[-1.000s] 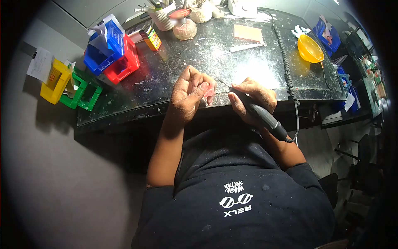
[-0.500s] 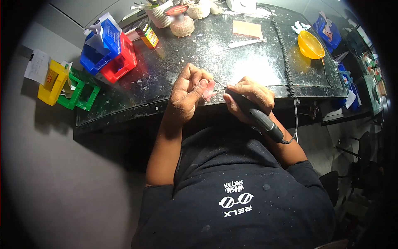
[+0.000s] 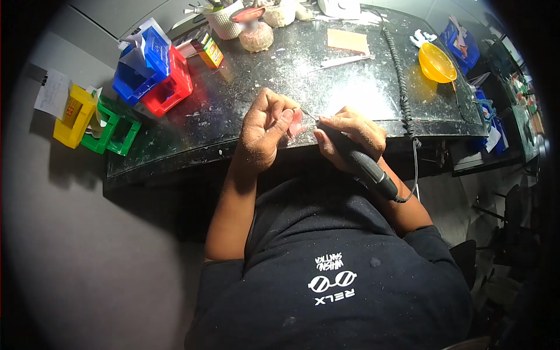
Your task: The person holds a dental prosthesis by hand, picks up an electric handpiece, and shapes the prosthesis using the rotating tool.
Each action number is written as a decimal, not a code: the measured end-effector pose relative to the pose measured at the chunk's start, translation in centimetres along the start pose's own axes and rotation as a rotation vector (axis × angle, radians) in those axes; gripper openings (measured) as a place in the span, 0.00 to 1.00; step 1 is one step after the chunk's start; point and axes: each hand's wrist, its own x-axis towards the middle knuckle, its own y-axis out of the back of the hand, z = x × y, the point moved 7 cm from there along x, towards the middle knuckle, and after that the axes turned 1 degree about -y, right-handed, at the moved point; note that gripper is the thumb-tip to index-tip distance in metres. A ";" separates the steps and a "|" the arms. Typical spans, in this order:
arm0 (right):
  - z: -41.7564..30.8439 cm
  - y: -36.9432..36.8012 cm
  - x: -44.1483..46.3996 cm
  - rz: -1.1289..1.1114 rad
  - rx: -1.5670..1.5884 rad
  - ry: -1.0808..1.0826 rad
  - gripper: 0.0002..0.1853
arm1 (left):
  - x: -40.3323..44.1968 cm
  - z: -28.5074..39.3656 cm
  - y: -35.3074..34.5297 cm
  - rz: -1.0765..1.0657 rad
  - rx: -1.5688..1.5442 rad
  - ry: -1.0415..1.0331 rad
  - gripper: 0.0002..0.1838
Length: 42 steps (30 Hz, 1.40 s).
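Pinched between the thumb and fingers of my left hand is a small, thin pink piece that looks like a denture base. My fingers cover part of it. My right hand is wrapped around a black rotary handpiece, its cord running from the rear end. The thin metal bur points left at the upper edge of the pink piece; I cannot tell whether they touch. Both hands are held over the front edge of the dusty black workbench.
At the left stand blue, red, yellow and green bins. A coiled cord crosses the bench beside a yellow bowl. Farther back are a small box, a plaster piece and an orange-tan slab.
The pink piece has turned slightly in my left fingers and shows a little more of its surface. Both hands stay almost in the same place.
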 end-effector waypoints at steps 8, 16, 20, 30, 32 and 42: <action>0.0 0.2 0.0 0.023 -0.015 -0.037 0.12 | 0.0 0.3 -0.2 -0.015 0.017 -0.020 0.08; -0.1 0.2 0.1 0.012 0.008 -0.024 0.11 | 0.1 0.3 -0.2 0.004 0.031 -0.032 0.08; -0.2 0.2 0.1 0.014 0.017 -0.018 0.11 | 0.1 0.3 -0.3 -0.003 -0.006 -0.022 0.08; -0.2 0.1 0.1 0.004 -0.002 -0.016 0.11 | 0.0 0.1 -0.1 -0.031 0.081 -0.029 0.08; -0.2 0.1 0.2 0.004 -0.007 -0.019 0.11 | 0.0 0.1 -0.3 -0.026 0.077 -0.023 0.08; -0.2 0.1 0.1 -0.007 0.000 -0.023 0.11 | -0.2 -0.3 0.1 -0.019 0.070 0.036 0.07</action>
